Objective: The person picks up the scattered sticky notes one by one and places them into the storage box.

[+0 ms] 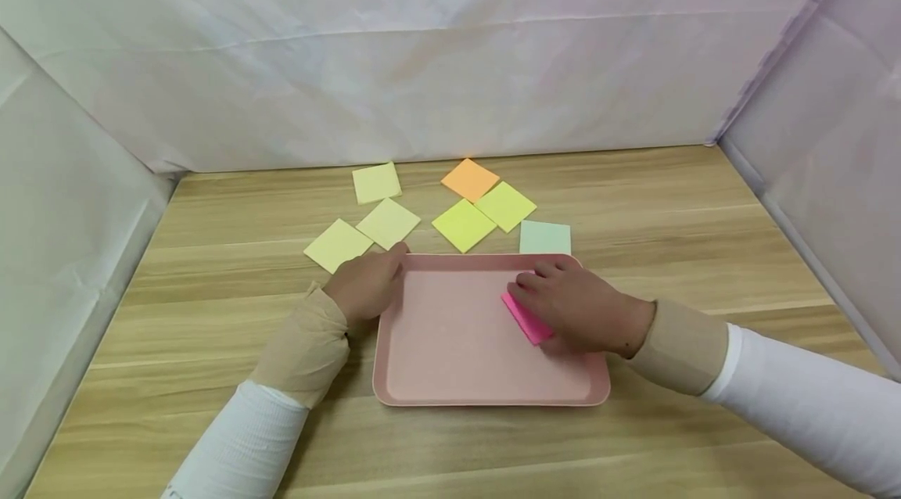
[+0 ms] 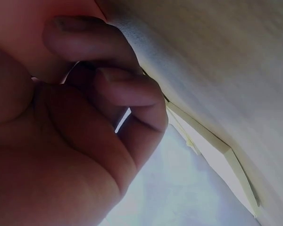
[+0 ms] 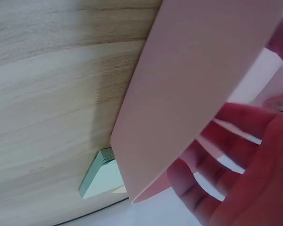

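Note:
A pink tray (image 1: 457,327) sits on the wooden table. My left hand (image 1: 369,281) is at its left rim near the far corner, fingers curled at the edge; the left wrist view shows the fingers (image 2: 132,89) bent against the tray's pink surface (image 2: 23,23). Inside the tray on the right, my right hand (image 1: 573,307) holds a bright pink sticky note pad (image 1: 526,319) between thumb and fingers, covering part of it. From the right wrist view, the fingers (image 3: 231,136) reach over the tray's side wall (image 3: 179,84), which hides the pad.
Beyond the tray lie pale yellow pads (image 1: 377,183), two brighter yellow pads (image 1: 463,225) and an orange pad (image 1: 470,179). A mint green pad (image 1: 545,237) is right behind the tray's far rim. White cloth walls (image 1: 450,92) enclose the table's back and sides.

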Motion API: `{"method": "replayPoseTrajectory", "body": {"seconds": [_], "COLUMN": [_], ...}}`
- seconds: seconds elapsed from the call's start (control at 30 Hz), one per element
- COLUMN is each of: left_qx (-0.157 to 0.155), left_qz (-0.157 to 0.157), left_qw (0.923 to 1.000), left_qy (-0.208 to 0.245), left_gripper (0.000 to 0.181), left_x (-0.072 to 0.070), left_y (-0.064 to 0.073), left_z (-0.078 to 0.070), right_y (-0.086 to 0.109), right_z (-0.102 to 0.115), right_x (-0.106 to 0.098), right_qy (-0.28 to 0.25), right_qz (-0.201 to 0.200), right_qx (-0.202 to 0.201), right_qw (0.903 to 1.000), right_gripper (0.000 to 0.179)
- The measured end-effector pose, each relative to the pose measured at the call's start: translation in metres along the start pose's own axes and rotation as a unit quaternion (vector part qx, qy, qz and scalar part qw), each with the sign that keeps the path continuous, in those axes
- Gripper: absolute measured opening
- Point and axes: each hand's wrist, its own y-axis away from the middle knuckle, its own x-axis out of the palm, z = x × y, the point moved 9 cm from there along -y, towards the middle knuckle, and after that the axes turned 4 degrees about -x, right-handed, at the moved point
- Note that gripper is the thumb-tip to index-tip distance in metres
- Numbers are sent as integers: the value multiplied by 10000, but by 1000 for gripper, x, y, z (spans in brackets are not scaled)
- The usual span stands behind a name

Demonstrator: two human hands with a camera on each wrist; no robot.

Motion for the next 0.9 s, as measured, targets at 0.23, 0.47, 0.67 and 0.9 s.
{"method": "replayPoseTrajectory", "body": {"seconds": [0.23,0.47,0.67,0.9], "left_qx": [-3,14,7,-2], "left_qz": [-7,-23,-4,37], "left_qw": [10000,10000,10000,10000], "left_qy": [6,13,24,58], "left_gripper": [10,10,10,10], "left_x": [1,1,1,1], "left_y": [0,-1,-1,0], "left_z": [1,1,2,1], "right_y": [3,7,8,12], "right_z": [-2,-8,-9,-21], "right_x": [-4,2,3,-7], "right_qy": [-34,-120,-124,-874], "right_qz": [-286,-24,-31,-129], "right_qx": [159,396,432,880], "right_qw": [9995,9991,9990,9922], "right_gripper": [52,52,52,47]}}
